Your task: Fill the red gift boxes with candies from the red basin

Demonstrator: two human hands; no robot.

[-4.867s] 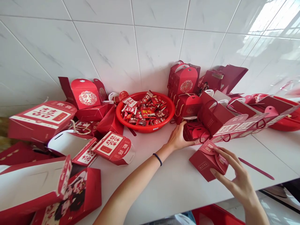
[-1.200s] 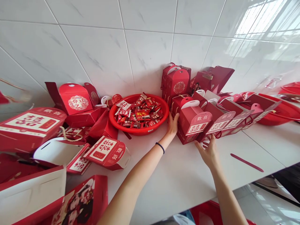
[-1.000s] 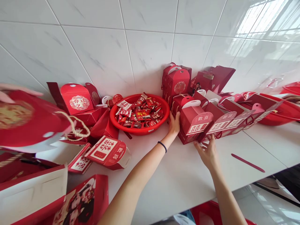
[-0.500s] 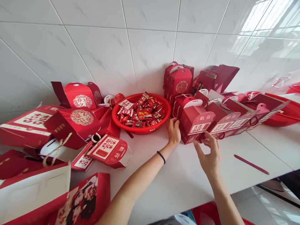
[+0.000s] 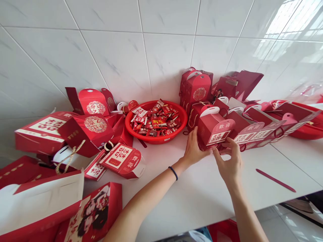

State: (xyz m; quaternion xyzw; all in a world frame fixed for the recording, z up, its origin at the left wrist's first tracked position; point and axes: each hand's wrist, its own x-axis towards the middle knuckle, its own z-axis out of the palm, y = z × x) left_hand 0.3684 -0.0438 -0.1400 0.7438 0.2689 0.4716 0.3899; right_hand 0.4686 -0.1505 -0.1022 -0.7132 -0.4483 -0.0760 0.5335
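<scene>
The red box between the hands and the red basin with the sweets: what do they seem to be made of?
The red box looks like thin matte card: sharp folds, with a white inside showing on top. The red basin is probably glossy plastic: a smooth rounded rim with a slight shine.

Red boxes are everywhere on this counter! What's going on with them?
A person is handling one small red gift box with bare hands. The left hand cups its near corner, and the right hand, fingers spread, touches its front. The box stands at the end of a row of similar boxes on the white counter. Beside it is a red basin of wrapped candies. More boxes lie tipped over on the left.
</scene>
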